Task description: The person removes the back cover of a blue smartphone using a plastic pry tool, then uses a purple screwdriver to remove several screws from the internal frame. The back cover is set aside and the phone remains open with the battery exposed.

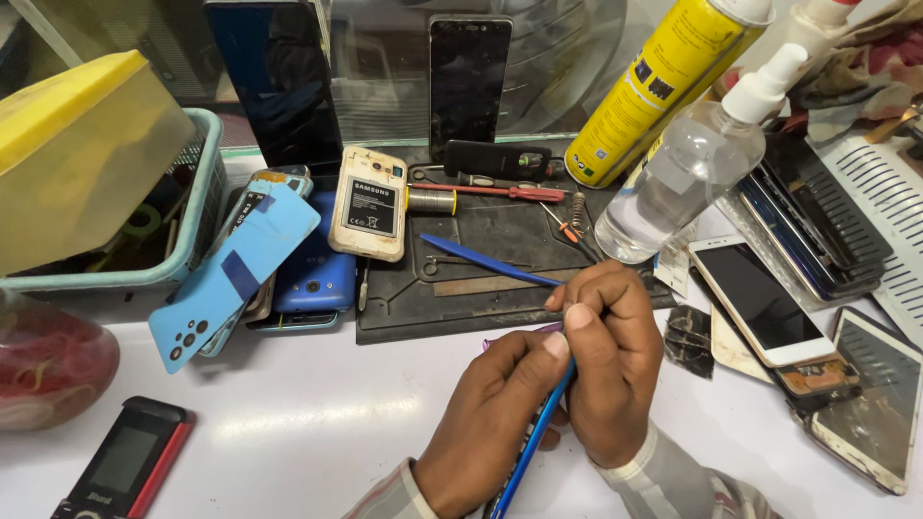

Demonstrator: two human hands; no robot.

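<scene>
**Fingers closed around a phone, blue pry tool at its edge**

Fingers [580, 317] of the right hand [615, 370] are curled tight and pinch a thin blue pry tool [486, 258], whose long blade runs away to the far left over the dark work mat [500, 288]. The left hand [490, 423] is also closed; it grips from the left side a slim phone with a blue edge [532, 452], held nearly on its side between both hands, near the middle of the white worktop [317, 423]. Most of this phone is hidden by the hands, so I cannot tell if its back is already lifted.

As I judge it, the step in hand is to work on the seam of the phone with the tool. The next move would need a firm hold by the left hand and a small, controlled pressure, so the tool does not slip.

Around them: on the left a light blue back cover [236, 279] leans on a pile of phones, beside an opened white phone with its battery [369, 204]. On the far right stand a clear spray bottle [687, 178] and a yellow spray can [663, 86]. On the right lies a white phone [760, 300], and near left a red and black keypad phone [125, 461].
</scene>
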